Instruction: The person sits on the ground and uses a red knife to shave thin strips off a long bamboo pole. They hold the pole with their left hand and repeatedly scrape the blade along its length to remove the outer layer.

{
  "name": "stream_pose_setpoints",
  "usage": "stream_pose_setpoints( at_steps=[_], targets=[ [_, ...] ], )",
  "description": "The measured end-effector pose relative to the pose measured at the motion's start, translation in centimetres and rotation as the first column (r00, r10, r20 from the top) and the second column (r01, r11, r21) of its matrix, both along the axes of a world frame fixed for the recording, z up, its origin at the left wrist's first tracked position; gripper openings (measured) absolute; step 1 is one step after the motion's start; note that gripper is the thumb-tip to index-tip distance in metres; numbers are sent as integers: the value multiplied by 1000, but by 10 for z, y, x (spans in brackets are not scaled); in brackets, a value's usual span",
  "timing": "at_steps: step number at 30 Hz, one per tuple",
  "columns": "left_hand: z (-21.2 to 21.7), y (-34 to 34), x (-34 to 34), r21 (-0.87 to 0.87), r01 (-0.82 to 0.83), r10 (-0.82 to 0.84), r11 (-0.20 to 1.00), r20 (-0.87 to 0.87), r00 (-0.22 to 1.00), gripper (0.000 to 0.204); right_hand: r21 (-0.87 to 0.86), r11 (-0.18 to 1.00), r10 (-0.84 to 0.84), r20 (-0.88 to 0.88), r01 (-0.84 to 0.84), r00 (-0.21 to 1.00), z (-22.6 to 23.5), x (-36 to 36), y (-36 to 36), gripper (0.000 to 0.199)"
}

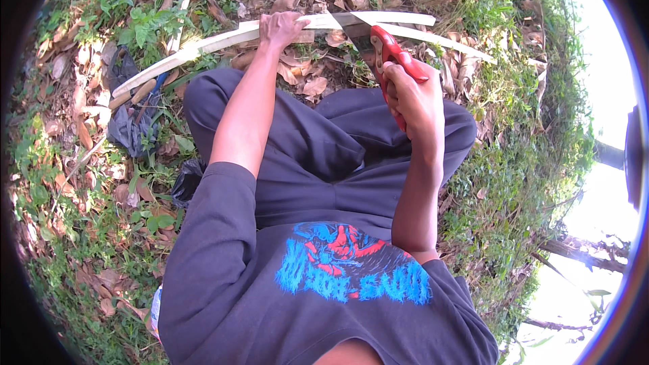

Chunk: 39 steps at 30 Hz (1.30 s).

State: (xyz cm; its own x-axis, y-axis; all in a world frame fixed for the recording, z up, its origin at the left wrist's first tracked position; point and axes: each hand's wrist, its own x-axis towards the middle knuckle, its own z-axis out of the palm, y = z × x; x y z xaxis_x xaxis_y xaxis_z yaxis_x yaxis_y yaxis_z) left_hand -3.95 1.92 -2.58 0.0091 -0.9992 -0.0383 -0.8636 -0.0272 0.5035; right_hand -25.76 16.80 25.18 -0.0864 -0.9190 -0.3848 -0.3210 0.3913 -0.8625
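Beyond my crossed legs, my left hand is closed over a pale wooden strip and presses it down. A longer pale strip runs alongside, under or against it, bending across the ground. In my right hand is a hand saw, its red handle wrapped by my fingers. The saw's blade lies across the shorter strip, to the right of my left hand. Whether its teeth have cut into the wood I cannot tell. A small wood piece shows beneath the strips beside my left hand.
Left of my knee, wooden-handled tools lie by a black plastic bag. Another pale strip stretches away at the far left. Dry leaves and grass cover the ground. Branches show at the right.
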Motion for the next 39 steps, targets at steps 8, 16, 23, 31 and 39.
stream_pose_setpoints(
  at_steps=[8, 16, 23, 31, 39],
  targets=[
    [-8, -2, -1, -116, -8, 8, 993, 5, 1000, 45, -50, 998, 43, -6, -43, 999, -41, 4, -30, 21],
    [-14, -1, 3, -136, -16, 15, 991, -4, 1000, 43, -25, 1000, 5, 41, -4, 999, -34, -1, -5, 21],
    [-13, -5, 0, -120, -7, 5, 993, -19, 1000, 43, -44, 998, 55, 102, -51, 993, -28, -8, -34, 20],
    [-12, -1, 1, -66, -20, 20, 998, -7, 1000, 42, 30, 1000, -9, 69, 7, 998, -5, -15, -2, 20],
    [1, -3, -3, -64, -14, 13, 998, -19, 1000, 43, -48, 998, 57, 136, -51, 989, -32, -16, -39, 19]
  ],
)
